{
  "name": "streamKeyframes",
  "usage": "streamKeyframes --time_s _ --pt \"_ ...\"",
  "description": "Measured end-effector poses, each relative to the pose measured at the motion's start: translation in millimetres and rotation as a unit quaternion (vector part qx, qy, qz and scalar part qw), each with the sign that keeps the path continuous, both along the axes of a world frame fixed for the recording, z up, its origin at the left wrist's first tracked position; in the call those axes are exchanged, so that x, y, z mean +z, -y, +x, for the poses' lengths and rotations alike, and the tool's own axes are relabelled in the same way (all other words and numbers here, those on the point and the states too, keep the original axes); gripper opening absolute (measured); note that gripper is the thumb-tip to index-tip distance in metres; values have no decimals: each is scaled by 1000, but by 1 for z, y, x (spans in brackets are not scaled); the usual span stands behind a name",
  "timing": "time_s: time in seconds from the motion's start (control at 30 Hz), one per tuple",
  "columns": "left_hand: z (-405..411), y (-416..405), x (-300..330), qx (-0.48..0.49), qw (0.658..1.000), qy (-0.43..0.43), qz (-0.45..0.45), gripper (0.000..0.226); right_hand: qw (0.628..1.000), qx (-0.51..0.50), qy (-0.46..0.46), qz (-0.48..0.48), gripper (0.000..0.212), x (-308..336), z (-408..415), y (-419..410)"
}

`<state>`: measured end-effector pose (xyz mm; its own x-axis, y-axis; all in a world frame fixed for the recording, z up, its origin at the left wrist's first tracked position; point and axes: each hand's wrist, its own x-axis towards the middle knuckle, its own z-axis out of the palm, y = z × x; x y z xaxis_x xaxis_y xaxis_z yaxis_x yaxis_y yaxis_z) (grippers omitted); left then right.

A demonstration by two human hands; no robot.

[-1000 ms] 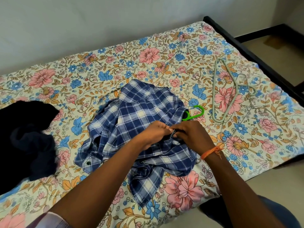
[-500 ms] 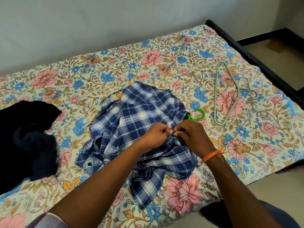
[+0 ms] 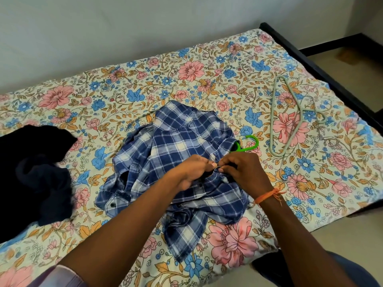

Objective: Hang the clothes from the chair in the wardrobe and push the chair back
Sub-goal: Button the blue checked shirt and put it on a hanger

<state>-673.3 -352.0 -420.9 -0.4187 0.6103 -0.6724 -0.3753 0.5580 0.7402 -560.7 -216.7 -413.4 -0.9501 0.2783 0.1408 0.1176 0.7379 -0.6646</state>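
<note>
Little change over last second: both hands stay at same spot on shirt (image 3: 182,141), fingertips working closer together, apparently fastening button near collar.

Left hand (image 3: 192,170) and right hand (image 3: 244,170): fingers curled, pinching shirt placket from either side, fingertips nearly touching.

Shirt lies crumpled mid-bed (image 3: 186,65), on green hanger (image 3: 249,145).

Hook pokes out at collar, pointing right; shirt's long axis runs right to left, collar right, tail toward black clothes (image 3: 31,172).

Grey hanger (image 3: 290,117) lies spare, well right.

Judgement: buttoning not finished, hanging not yet begun.

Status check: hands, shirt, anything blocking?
Both hands, left and right, pinching plaid shirt placket. Green hanger hook pokes from collar. Nothing blocking; spare grey hanger lies aside.
</note>
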Motion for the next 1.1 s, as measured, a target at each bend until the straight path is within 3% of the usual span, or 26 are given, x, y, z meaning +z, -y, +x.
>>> streamKeyframes --time_s 0.2,0.47,0.67,0.8,0.9,1.0,1.1 --pt "-6 2 4 -27 1000 4 11 18 999 39 -16 15 26 -1 1 1" --pt "-5 4 9 -40 998 -43 2 11 996 63 24 61 10 -13 -1 1" --pt "-1 6 17 -39 988 -144 27 34 992 60 51 103 13 -17 -1 2" --pt "1 8 18 -61 970 -228 52 17 990 58 42 119 16 -17 -2 3" --pt "5 3 17 -80 932 -350 47 13 992 54 35 110 10 -17 -1 1" --pt "9 2 16 -107 889 -443 53 23 998 34 27 46 5 -14 -1 -5" --pt "9 4 9 -111 881 -455 75 20 999 7 31 -33 3 -11 0 -9"
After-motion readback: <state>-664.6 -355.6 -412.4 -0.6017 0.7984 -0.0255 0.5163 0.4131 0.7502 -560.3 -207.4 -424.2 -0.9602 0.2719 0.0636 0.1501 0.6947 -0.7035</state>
